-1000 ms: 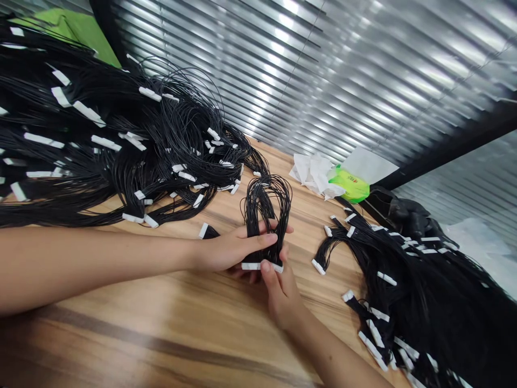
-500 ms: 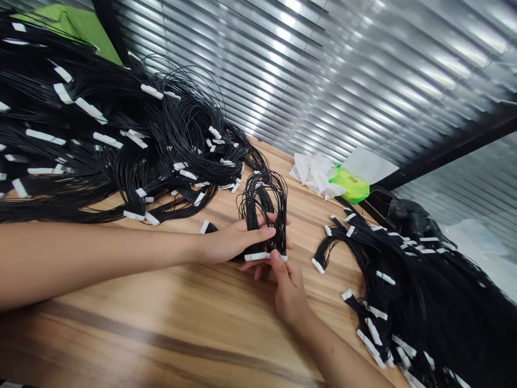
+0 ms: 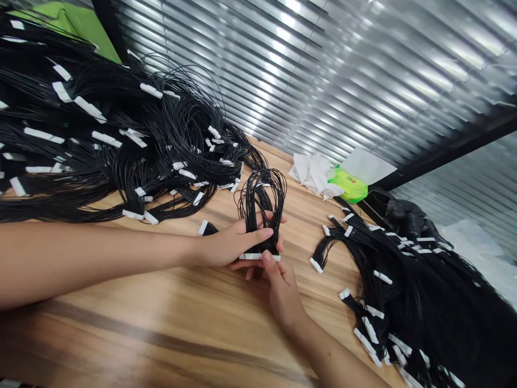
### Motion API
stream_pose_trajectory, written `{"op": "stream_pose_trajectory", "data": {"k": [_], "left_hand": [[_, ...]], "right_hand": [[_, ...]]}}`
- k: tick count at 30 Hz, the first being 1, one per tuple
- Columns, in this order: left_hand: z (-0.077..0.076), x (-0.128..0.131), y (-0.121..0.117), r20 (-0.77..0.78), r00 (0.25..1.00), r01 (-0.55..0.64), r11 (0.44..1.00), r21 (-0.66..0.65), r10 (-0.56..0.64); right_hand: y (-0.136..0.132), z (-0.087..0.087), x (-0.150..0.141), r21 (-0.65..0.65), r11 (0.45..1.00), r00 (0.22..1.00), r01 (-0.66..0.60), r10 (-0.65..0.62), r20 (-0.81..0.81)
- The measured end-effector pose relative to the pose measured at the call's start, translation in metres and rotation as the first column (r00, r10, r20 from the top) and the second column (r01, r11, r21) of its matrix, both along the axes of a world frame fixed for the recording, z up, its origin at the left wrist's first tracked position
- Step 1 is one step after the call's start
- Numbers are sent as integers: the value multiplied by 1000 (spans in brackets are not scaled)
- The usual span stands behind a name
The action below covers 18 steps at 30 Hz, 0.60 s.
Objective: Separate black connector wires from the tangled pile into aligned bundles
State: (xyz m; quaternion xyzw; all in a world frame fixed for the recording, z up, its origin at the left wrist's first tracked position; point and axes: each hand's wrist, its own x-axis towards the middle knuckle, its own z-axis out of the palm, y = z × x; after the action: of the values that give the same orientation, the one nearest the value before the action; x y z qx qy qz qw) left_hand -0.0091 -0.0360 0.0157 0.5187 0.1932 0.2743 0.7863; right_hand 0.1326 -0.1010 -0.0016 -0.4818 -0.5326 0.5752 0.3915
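Between my hands is a black wire harness (image 3: 263,180), its thin wires looped over at the far side and ending at a long white connector (image 3: 252,257) on the near side. My left hand (image 3: 234,240) grips the wires, the thumb lying across the top and fingers beneath. At the connector's right part, my right hand (image 3: 283,285) pinches with the thumb on top; its other fingers are partly hidden under the harness. Another white connector (image 3: 203,227) with black wires pokes out just behind my left hand on the table.
A big heap of black harnesses (image 3: 121,124) with white connectors covers the left back. More harnesses (image 3: 424,302) lie on the right. White tissues (image 3: 313,172) and a bright green packet (image 3: 350,186) rest by the corrugated metal wall (image 3: 307,70). The table (image 3: 161,334) is wood-grained.
The harness and both hands first rose slightly away from me, then shifted a little left. My right thumb slid along the connector. Both hands kept their hold.
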Motion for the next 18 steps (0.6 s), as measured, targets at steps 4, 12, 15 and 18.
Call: {"op": "stream_pose_trajectory", "data": {"k": [4, 12, 15, 18], "left_hand": [[0, 0, -1, -79, 996, -25, 997, 67, 30], [0, -13, 25, -276, 853, 30, 486, 874, 444], [5, -16, 33, -239, 758, 79, 278, 957, 606], [5, -17, 35, -185, 713, 70, 194, 979, 676]], "right_hand": [[-1, -2, -2, -15, 999, 999, 41, -41, -11], [13, -5, 5, -73, 938, 917, 340, -348, -195], [17, -5, 8, -107, 911, 880, 399, -413, -235], [18, -6, 9, -124, 897, 865, 424, -442, -240]]}}
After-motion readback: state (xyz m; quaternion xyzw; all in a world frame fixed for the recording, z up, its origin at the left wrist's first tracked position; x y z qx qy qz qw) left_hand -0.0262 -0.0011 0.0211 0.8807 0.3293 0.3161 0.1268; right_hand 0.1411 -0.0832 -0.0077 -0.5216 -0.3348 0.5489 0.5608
